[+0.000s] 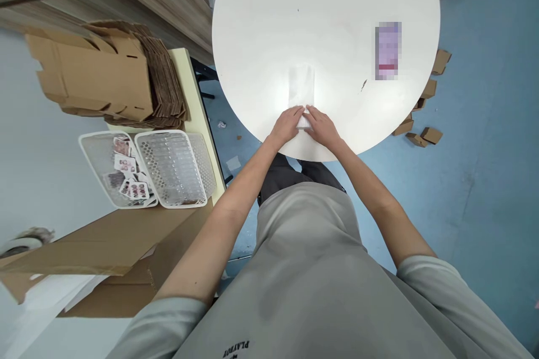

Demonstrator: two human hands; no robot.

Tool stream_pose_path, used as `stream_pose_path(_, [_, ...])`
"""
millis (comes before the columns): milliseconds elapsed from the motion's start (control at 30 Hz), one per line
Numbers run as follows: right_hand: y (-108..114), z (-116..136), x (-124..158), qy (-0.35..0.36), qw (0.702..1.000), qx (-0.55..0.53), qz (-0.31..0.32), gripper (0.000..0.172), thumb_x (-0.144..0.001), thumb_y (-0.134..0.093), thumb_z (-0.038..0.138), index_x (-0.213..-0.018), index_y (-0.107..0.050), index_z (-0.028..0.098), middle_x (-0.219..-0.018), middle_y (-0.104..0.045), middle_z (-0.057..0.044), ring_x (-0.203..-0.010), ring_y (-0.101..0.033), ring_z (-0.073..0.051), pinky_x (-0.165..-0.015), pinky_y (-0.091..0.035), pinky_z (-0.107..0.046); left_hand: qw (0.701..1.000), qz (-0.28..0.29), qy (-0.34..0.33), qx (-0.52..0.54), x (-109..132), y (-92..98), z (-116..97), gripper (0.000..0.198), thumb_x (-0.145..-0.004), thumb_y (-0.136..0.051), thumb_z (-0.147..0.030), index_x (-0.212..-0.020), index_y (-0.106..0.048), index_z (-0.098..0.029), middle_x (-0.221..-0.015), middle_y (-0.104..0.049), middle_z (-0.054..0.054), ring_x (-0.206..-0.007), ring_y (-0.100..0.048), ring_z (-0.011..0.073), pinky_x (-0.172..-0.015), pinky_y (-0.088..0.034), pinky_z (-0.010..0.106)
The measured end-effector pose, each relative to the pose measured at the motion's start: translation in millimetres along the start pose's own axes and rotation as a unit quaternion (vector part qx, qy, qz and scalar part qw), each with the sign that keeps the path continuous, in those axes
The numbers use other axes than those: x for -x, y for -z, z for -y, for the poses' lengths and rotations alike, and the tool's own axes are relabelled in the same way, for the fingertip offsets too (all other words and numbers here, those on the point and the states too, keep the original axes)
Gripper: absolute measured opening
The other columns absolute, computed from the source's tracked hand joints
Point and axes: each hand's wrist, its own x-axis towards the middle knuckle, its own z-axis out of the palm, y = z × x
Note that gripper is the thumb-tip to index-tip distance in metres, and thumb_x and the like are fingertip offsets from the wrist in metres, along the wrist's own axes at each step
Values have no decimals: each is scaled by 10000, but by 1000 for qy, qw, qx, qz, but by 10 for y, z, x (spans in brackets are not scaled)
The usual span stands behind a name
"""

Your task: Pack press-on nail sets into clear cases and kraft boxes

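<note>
A thin white sheet (301, 81), soft and slightly see-through like packing foam, lies lengthwise on the round white table (261, 22) near its front edge. Its near end is folded or rolled, with fine ridges showing between my hands. My left hand (287, 124) grips the left side of that near end, fingers bent and held together. On the right side my right hand (323, 126) does the same, its fingertips almost meeting those of the left. Whether anything is wrapped inside the sheet I cannot tell.
A blurred-out purple item (388, 51) lies on the table's right. At left, a side table holds stacked flat cardboard boxes (96, 78), a basket of printed cards (131, 174) and a basket of clear plastic pieces (170, 168). Below is an open carton (113, 291). Small brown boxes (432, 135) lie on the floor.
</note>
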Motion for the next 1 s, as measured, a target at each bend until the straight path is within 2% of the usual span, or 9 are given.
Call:
stream_pose_path(200, [-37, 78, 486, 16, 999, 10, 33, 601, -1149, -522, 455, -1675, -515, 164, -1820, -408, -198, -1671, -447, -387, -1293, -475, -614, 996, 37, 65, 57, 397, -89, -148, 861, -814, -797, -207, -1649, -587, -186, -1762, -521, 112, -1636, -516, 358, -1386, -402, 485])
stream_pose_path(367, [-16, 212, 686, -22, 999, 22, 38, 575, -1196, -368, 452, -1644, -541, 137, -1790, -462, -204, -1561, -576, -387, -1214, -534, -562, 979, 1, 138, 151, 591, -142, -303, 696, -876, -785, -236, -1564, -689, -193, -1688, -612, 86, -1585, -583, 325, -1352, -443, 418])
stream_pose_path(467, [52, 277, 556, -66, 997, 17, 28, 533, -1201, -336, 431, -1595, -571, 159, -1676, -607, -199, -1438, -661, -380, -1133, -569, -527, 966, -31, 162, 201, 546, -114, -284, 553, -950, -755, -305, -1489, -746, -180, -1601, -696, 101, -1514, -646, 326, -1284, -507, 424])
stream_pose_path(533, [115, 312, 426, -95, 995, 14, 31, 499, -1196, -330, 397, -1556, -584, 163, -1535, -709, -201, -1334, -702, -378, -1042, -596, -500, 961, -53, 173, 208, 491, -93, -231, 484, -993, -727, -368, -1433, -777, -173, -1471, -785, 109, -1364, -735, 322, -1184, -570, 425])
stream_pose_path(633, [207, 354, 253, -137, 990, 11, 35, 476, -1181, -349, 371, -1547, -572, 163, -1398, -759, -200, -1205, -724, -387, -914, -607, -476, 959, -88, 190, 193, 425, -90, -141, 338, -1029, -676, -381, -1243, -842, -179, -1209, -870, 94, -1116, -794, 294, -1035, -608, 397])
stream_pose_path(700, [253, 372, 171, -166, 986, 7, 35, 481, -1174, -377, 389, -1569, -553, 178, -1343, -771, -193, -1132, -730, -388, -871, -601, -468, 958, -116, 203, 168, 398, -109, -103, 248, -1026, -664, -351, -1035, -854, -191, -1059, -872, 80, -1013, -786, 282, -974, -599, 380])
stream_pose_path(800, [291, 371, 69, -201, 979, 20, 25, 497, -1170, -412, 431, -1588, -557, 205, -1328, -746, -197, -1066, -732, -376, -852, -594, -462, 955, -149, 218, 132, 361, -141, -96, 270, -1020, -668, -342, -817, -788, -209, -885, -829, 63, -903, -753, 267, -906, -576, 368])
stream_pose_path(900, [296, 338, -62, -219, 975, 40, 2, 494, -1171, -434, 473, -1561, -606, 223, -1436, -651, -214, -1080, -725, -358, -865, -604, -464, 951, -161, 233, 125, 295, -144, -116, 294, -1025, -666, -335, -765, -737, -219, -830, -793, 66, -882, -743, 269, -878, -562, 375])
stream_pose_path(1000, [279, 302, -228, -218, 975, 47, -14, 488, -1159, -480, 489, -1529, -633, 210, -1472, -601, -226, -1198, -685, -384, -958, -613, -520, 945, -152, 269, 109, 200, -116, -131, 266, -1018, -688, -302, -764, -710, -226, -844, -779, 86, -917, -749, 293, -900, -570, 409])
